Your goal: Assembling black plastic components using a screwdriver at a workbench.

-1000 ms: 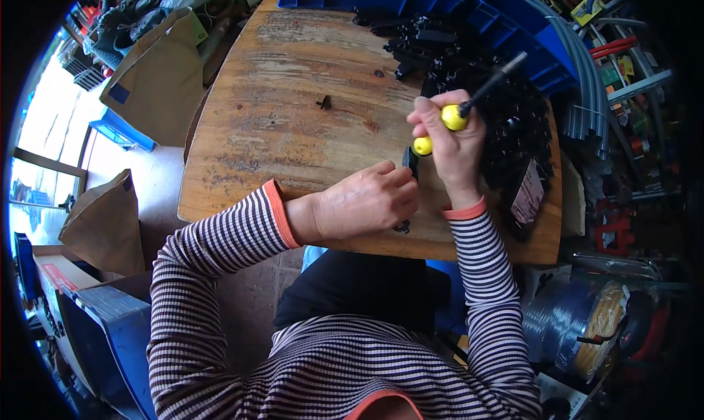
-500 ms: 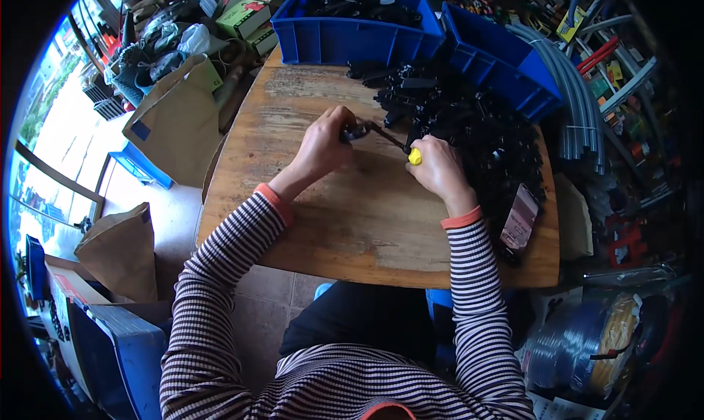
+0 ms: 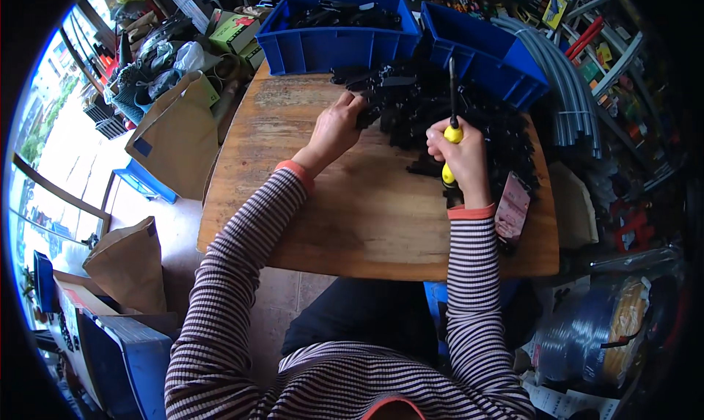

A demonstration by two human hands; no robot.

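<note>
My right hand (image 3: 463, 152) is closed around the yellow handle of a screwdriver (image 3: 452, 134). Its dark shaft points away from me, over a pile of black parts (image 3: 477, 127). At the pile's left edge, my left hand (image 3: 337, 130) has its fingers curled in a grip on a black part (image 3: 364, 118), which they largely hide; its exact kind does not show. Many similar dark, elongated pieces lie heaped across the far and right side of the wooden table (image 3: 352, 229).
Along the table's far edge stand two blue bins, one holding black parts (image 3: 330, 42) and another tilted bin (image 3: 484, 61) to its right. A phone (image 3: 512, 209) rests at the pile's near right. Grey tubes (image 3: 579, 90) and a cardboard box (image 3: 180, 134) flank the table.
The screwdriver has come away from the black part in my left hand and swung to point away from me. My left hand has shifted slightly right to the pile's edge.
</note>
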